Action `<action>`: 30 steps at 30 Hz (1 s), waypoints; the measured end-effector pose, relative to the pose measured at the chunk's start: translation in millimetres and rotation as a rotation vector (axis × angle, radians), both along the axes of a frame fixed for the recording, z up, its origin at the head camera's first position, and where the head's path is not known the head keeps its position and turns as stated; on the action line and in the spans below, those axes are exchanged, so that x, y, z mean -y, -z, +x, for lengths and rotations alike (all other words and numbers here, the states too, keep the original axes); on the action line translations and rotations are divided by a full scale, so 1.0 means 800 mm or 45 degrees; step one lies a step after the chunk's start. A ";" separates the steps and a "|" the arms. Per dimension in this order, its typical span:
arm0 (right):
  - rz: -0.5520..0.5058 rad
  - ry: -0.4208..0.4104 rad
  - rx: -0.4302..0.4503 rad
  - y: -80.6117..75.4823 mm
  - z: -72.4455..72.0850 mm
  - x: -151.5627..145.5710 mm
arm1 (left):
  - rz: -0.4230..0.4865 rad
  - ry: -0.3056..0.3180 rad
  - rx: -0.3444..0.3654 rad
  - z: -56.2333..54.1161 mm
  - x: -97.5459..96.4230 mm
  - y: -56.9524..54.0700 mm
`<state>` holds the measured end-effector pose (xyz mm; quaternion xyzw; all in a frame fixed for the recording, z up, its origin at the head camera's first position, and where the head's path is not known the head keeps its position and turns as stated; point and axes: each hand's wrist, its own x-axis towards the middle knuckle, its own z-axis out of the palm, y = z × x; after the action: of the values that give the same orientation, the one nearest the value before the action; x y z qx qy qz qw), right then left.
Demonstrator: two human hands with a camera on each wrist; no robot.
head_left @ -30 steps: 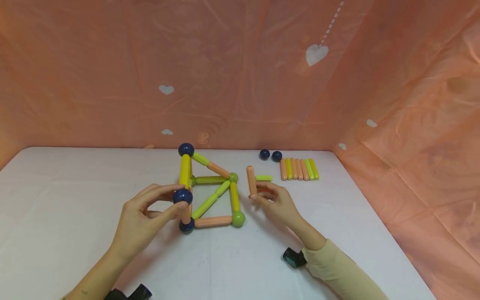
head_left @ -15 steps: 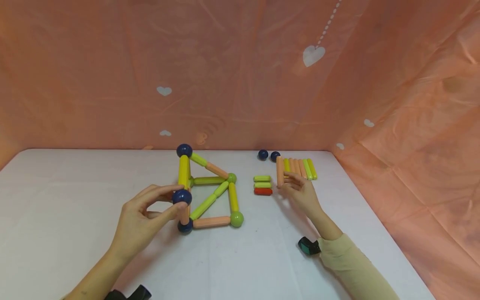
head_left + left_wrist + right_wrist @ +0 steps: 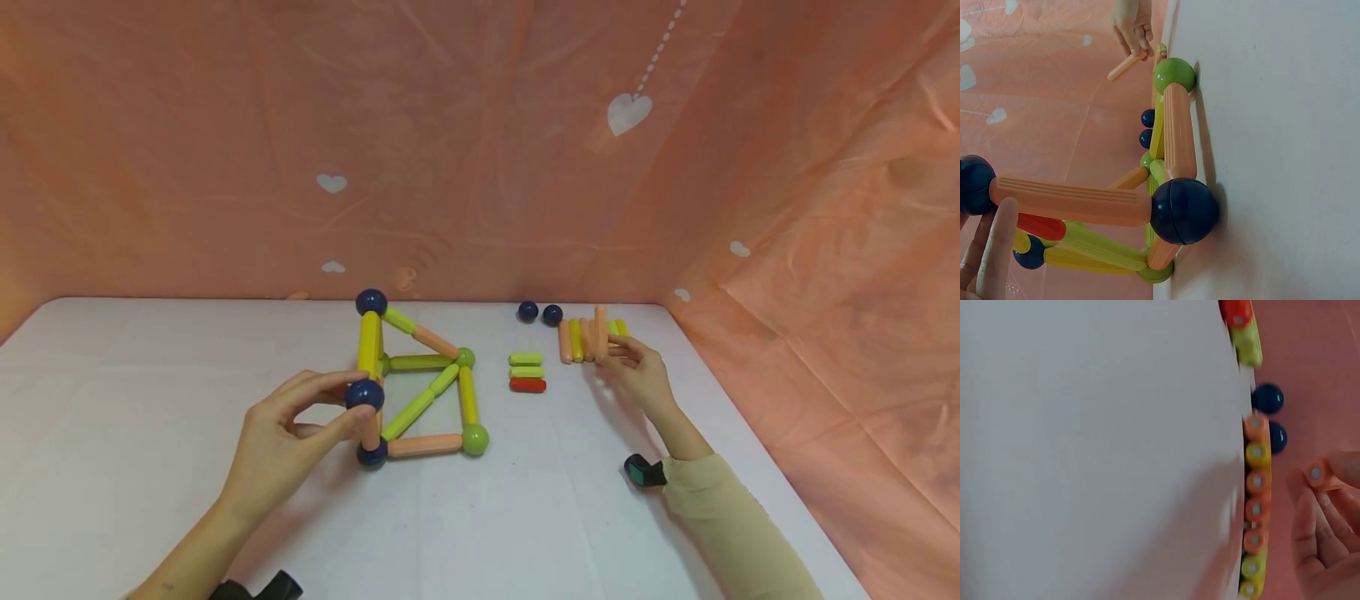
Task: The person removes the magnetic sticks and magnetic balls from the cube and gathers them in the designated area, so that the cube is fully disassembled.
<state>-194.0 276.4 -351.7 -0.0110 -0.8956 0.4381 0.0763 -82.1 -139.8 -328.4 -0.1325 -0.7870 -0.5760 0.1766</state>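
My left hand [image 3: 288,437] pinches a dark blue ball [image 3: 365,396] at an upper corner of a frame built from magnetic rods and balls. An upright peach rod [image 3: 1072,200] joins that ball to a lower blue ball [image 3: 1185,211]. Along the frame's front runs another peach rod [image 3: 425,445], ending at a green ball [image 3: 475,439]. My right hand [image 3: 639,377] holds a loose peach rod [image 3: 601,332] between thumb and fingers, raised over a row of rods. The right wrist view shows this rod's end with its metal tip [image 3: 1315,473], apart from the row.
The row holds several peach, yellow [image 3: 576,340] and green rods side by side at the back right. Two loose blue balls [image 3: 528,312] lie beside it. Nearer the frame are two short green rods [image 3: 526,359] and a short red rod [image 3: 528,386]. An orange curtain hangs behind the table.
My right hand has carried the peach rod rightward, from beside the short rods to over the row. The left hand stays on the blue ball.
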 end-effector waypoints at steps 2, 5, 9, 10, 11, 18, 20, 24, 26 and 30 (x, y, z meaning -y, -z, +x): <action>0.046 0.038 0.013 -0.001 -0.003 -0.007 | 0.007 0.007 0.013 0.000 0.000 0.000; 0.098 0.114 0.020 -0.002 -0.009 -0.019 | 0.022 0.018 0.034 0.000 0.001 0.001; 0.074 0.208 0.023 -0.003 -0.015 -0.035 | 0.037 0.029 0.052 0.000 0.001 0.001; 0.058 0.223 0.027 -0.003 -0.016 -0.039 | 0.038 0.030 0.053 0.000 0.001 0.001; 0.044 0.242 0.030 -0.003 -0.017 -0.042 | 0.039 0.031 0.054 0.000 0.001 0.001; -0.009 0.440 0.084 -0.007 -0.025 -0.057 | 0.036 0.022 0.059 0.000 0.001 0.001; -0.063 0.484 0.132 -0.008 -0.027 -0.060 | 0.032 0.017 0.065 0.000 0.002 0.001; -0.123 0.520 0.213 -0.005 -0.033 -0.066 | 0.025 0.008 0.078 -0.001 0.002 0.001; -0.132 0.521 0.256 -0.001 -0.036 -0.068 | 0.016 0.000 0.080 -0.002 0.002 0.000; -0.078 0.520 0.331 0.007 -0.042 -0.072 | 0.005 -0.005 0.084 -0.003 0.002 -0.001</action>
<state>-227.3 333.7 -357.2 -0.2504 -0.8634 0.4355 0.0472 -84.5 -141.2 -327.9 -0.1116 -0.7915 -0.5813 0.1521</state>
